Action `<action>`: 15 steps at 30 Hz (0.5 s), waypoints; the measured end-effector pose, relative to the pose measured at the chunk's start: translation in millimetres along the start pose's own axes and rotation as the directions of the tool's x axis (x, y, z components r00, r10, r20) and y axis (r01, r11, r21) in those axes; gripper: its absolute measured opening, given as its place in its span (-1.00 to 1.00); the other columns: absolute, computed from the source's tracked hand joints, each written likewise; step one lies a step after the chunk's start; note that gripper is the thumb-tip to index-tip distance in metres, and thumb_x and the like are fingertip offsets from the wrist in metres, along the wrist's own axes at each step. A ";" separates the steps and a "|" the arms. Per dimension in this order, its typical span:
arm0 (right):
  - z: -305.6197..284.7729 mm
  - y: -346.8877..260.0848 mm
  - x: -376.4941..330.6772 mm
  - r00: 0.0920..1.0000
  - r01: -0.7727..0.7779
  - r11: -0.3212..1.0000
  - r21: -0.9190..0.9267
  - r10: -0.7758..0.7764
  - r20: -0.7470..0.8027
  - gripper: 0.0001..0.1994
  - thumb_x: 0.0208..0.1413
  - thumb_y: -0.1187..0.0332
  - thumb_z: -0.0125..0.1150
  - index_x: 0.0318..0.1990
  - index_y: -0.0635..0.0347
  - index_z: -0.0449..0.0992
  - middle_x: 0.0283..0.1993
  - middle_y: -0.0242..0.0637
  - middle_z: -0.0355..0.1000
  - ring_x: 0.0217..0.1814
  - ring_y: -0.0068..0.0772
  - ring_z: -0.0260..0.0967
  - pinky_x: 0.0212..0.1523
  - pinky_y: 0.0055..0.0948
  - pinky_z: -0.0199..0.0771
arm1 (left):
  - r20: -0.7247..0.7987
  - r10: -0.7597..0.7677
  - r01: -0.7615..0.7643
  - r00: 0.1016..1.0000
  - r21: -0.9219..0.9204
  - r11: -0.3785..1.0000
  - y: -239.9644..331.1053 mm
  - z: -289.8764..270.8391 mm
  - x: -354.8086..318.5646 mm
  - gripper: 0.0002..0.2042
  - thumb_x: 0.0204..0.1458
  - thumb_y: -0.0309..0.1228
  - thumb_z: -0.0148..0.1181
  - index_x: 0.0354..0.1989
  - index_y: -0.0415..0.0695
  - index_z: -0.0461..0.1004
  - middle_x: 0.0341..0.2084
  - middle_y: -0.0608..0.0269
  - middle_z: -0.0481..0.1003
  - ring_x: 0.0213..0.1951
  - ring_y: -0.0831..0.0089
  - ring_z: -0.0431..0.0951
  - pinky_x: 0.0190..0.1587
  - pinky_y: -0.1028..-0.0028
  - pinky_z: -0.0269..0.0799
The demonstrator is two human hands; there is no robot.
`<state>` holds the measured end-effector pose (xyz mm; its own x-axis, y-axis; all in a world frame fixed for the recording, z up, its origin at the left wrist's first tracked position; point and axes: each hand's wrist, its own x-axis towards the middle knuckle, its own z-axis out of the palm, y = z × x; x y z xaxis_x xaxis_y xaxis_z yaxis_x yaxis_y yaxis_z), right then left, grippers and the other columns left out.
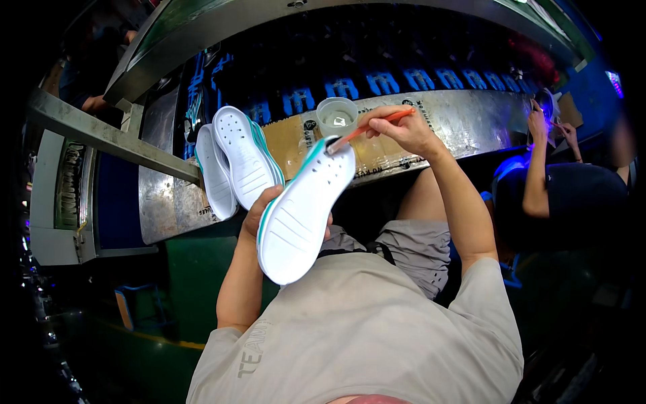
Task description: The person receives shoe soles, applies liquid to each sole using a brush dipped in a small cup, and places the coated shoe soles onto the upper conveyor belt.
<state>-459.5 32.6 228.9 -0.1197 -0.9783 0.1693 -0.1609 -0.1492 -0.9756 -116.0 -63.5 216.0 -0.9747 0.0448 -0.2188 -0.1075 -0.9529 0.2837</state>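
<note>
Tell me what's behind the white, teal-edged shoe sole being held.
Behind the white, teal-edged shoe sole, the left hand shows at both edges; the rest and the sole's far side are covered.

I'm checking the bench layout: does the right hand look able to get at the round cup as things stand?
Probably yes: the right hand is close to the round cup, with nothing visible between them, though an orange brush fills the hand's grip.
</note>
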 end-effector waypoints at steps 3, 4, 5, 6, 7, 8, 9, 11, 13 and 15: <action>7.6 2.1 -3.9 0.991 -0.021 1.000 0.001 0.021 -0.132 -0.77 0.35 0.35 0.24 -0.03 0.32 0.68 -0.14 -0.25 0.66 -0.15 -0.51 0.58 -0.04 -0.47 0.61 | 0.013 0.128 -0.129 0.992 0.091 0.987 7.1 0.0 3.7 -0.09 0.17 0.20 0.08 0.44 -0.38 0.14 0.11 -0.44 0.41 0.09 -0.23 0.58 0.00 -0.01 0.69; 13.9 -0.9 -4.9 0.984 0.000 0.998 -0.063 -0.011 -0.177 -0.79 0.34 0.37 0.22 -0.05 0.32 0.67 -0.18 -0.26 0.66 -0.17 -0.48 0.62 -0.09 -0.50 0.63 | 0.033 0.212 -0.215 0.977 0.162 0.963 10.6 -0.9 5.5 -0.09 0.17 0.20 0.07 0.45 -0.37 0.13 0.11 -0.41 0.43 0.10 -0.19 0.58 0.02 0.00 0.68; 21.0 -4.5 -7.7 0.985 -0.001 0.998 -0.057 -0.009 -0.175 -0.79 0.34 0.37 0.22 -0.05 0.32 0.67 -0.18 -0.26 0.66 -0.17 -0.48 0.62 -0.09 -0.50 0.63 | 0.027 0.214 -0.215 0.977 0.161 0.963 13.1 -1.4 7.5 -0.09 0.17 0.20 0.07 0.45 -0.37 0.13 0.11 -0.41 0.43 0.10 -0.19 0.58 0.02 0.00 0.68; 28.8 -9.2 -11.7 0.988 0.013 0.997 -0.077 -0.025 -0.154 -0.77 0.35 0.36 0.23 -0.04 0.34 0.67 -0.21 -0.26 0.66 -0.20 -0.50 0.60 -0.09 -0.52 0.62 | 0.041 0.297 -0.297 0.954 0.264 0.918 15.1 -2.0 10.1 -0.15 0.22 0.15 0.01 0.45 -0.35 0.14 0.12 -0.36 0.46 0.08 -0.16 0.60 0.09 0.01 0.63; 34.0 -15.8 -17.4 0.990 0.026 0.995 -0.100 -0.040 -0.138 -0.76 0.36 0.35 0.23 -0.03 0.36 0.67 -0.24 -0.25 0.66 -0.22 -0.53 0.57 -0.09 -0.53 0.60 | 0.067 0.371 -0.369 0.926 0.361 0.856 18.2 -2.4 13.9 -0.22 0.27 0.10 -0.04 0.46 -0.32 0.15 0.13 -0.30 0.49 0.06 -0.13 0.63 0.16 0.01 0.58; 41.1 -22.2 -21.1 0.993 0.042 0.988 -0.146 -0.058 -0.105 -0.78 0.35 0.40 0.20 -0.04 0.39 0.67 -0.26 -0.23 0.66 -0.21 -0.52 0.60 -0.13 -0.55 0.61 | 0.057 0.375 -0.369 0.925 0.362 0.856 22.0 -4.1 13.0 -0.22 0.27 0.10 -0.04 0.46 -0.32 0.15 0.13 -0.30 0.49 0.06 -0.13 0.63 0.16 0.01 0.58; 49.0 -27.7 -24.6 0.994 0.042 0.990 -0.138 -0.056 -0.099 -0.78 0.35 0.40 0.20 -0.04 0.39 0.67 -0.26 -0.23 0.66 -0.21 -0.52 0.60 -0.13 -0.55 0.61 | 0.022 0.454 -0.419 0.891 0.424 0.803 26.5 -7.0 12.4 -0.23 0.29 0.08 -0.05 0.47 -0.31 0.13 0.15 -0.27 0.49 0.09 -0.07 0.61 0.20 0.06 0.55; 62.6 -38.1 -33.0 0.991 0.133 0.988 -0.079 -0.133 0.004 -0.81 0.30 0.40 0.24 -0.09 0.32 0.69 -0.29 -0.25 0.68 -0.22 -0.49 0.65 -0.16 -0.52 0.62 | -0.026 0.598 -0.490 0.801 0.543 0.681 33.9 -6.5 13.7 -0.25 0.33 0.05 -0.05 0.49 -0.30 0.09 0.17 -0.21 0.49 0.16 0.05 0.59 0.27 0.17 0.49; 68.5 -45.2 -40.7 0.986 0.165 0.985 -0.054 -0.163 0.042 -0.82 0.29 0.42 0.25 -0.09 0.32 0.69 -0.27 -0.22 0.68 -0.21 -0.46 0.66 -0.18 -0.51 0.61 | -0.012 0.639 -0.520 0.769 0.569 0.637 41.4 1.3 10.8 -0.28 0.34 0.04 -0.03 0.48 -0.29 0.14 0.21 -0.12 0.48 0.22 0.16 0.54 0.32 0.25 0.43; 68.6 -49.7 -47.8 0.984 0.175 0.980 -0.098 -0.171 0.047 -0.83 0.26 0.44 0.26 -0.09 0.31 0.69 -0.29 -0.24 0.68 -0.24 -0.43 0.66 -0.18 -0.51 0.60 | 0.098 0.606 -0.553 0.789 0.541 0.633 53.1 0.4 4.7 -0.29 0.34 0.05 -0.04 0.46 -0.28 0.18 0.25 -0.05 0.46 0.27 0.20 0.50 0.33 0.24 0.41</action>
<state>-378.6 76.9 259.6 -0.0444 -0.9439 0.3273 -0.2748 -0.3034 -0.9124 -126.4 -113.8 230.4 -0.8538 -0.5126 0.0908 0.3655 -0.4661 0.8057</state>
